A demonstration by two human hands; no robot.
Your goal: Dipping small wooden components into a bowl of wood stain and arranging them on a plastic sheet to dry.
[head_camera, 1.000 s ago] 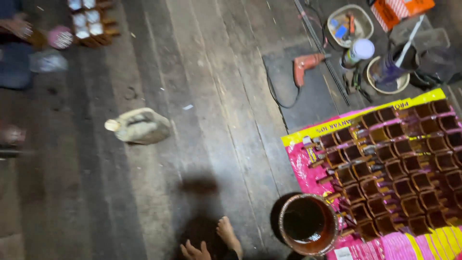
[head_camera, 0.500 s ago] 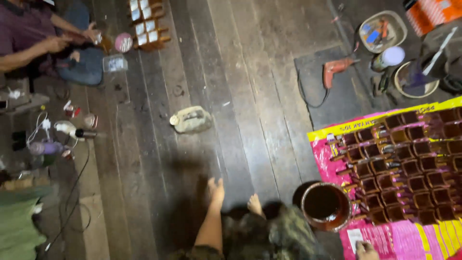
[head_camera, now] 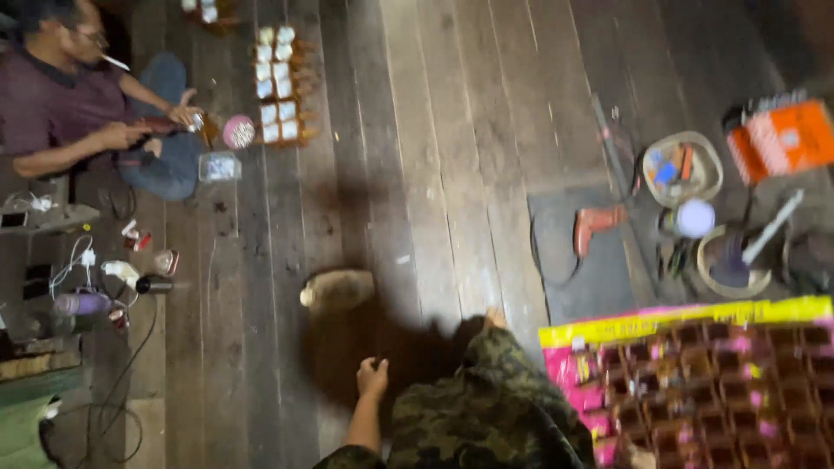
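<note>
Left hand (head_camera: 373,379): resting low on the floor (head_camera: 434,130) of dark wooden planks, fingers curled loosely inward, holding nothing that I can make out.
Right hand: only a sliver shows at the bottom edge near the pink sheet; whether its grip is spread or closed, I cannot tell.
Nearest thing: a small tan rag (head_camera: 337,289) lies on the planks just beyond the left hand, apart from it, half in shadow.
Legs: camouflage trousers (head_camera: 486,408) fill the bottom middle, with a bare foot (head_camera: 493,318) poking out beside the sheet's corner.
Pink sheet (head_camera: 608,408): spread at lower right with a yellow border, carrying rows of small brown wooden boxes (head_camera: 721,382) packed close together.
Beyond the sheet: an orange power drill (head_camera: 598,226) on a dark mat (head_camera: 565,260), a round tray (head_camera: 682,169) of small bits, an orange box (head_camera: 782,137).
Other person (head_camera: 61,104): seated at far left in a maroon shirt, both hands busy with something small.
Near that person: a wooden rack (head_camera: 280,87) of pale pieces, well away from the hands.
Far left: cables (head_camera: 69,269) and small clutter, blurred.
</note>
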